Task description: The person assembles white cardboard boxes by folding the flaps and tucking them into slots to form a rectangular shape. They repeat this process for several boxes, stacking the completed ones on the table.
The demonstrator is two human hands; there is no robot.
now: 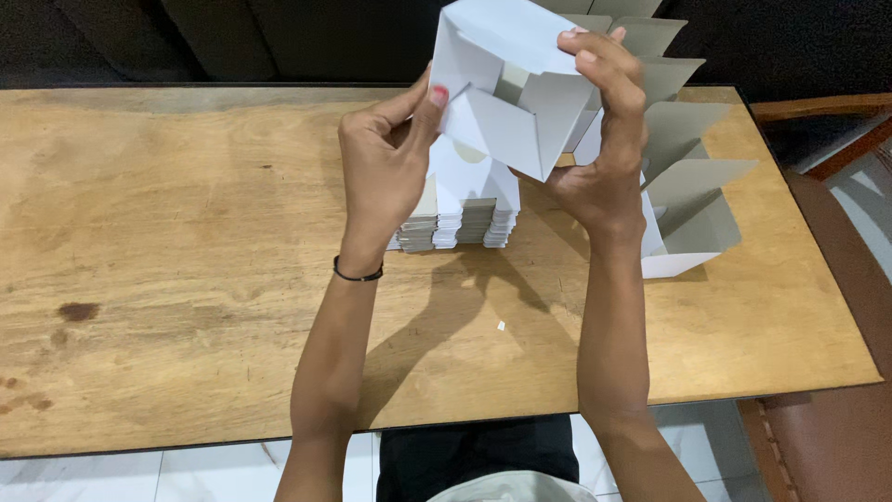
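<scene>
Head view: left hand (386, 163) and right hand (604, 121) both pinch a white cardboard box (506, 88) above the flat stack (460, 218).

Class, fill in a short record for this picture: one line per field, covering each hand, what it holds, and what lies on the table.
Left hand: grips the left edge of a white cardboard box, thumb on a flap.
Right hand: grips the box's right side, fingers over its top edge.
Box state: partly folded, held above the table, flaps open.
Flat blanks stack: on the wooden table, below the hands.
Folded boxes row: upright, open, right of the hands.
Wrist: black band on the left.
</scene>
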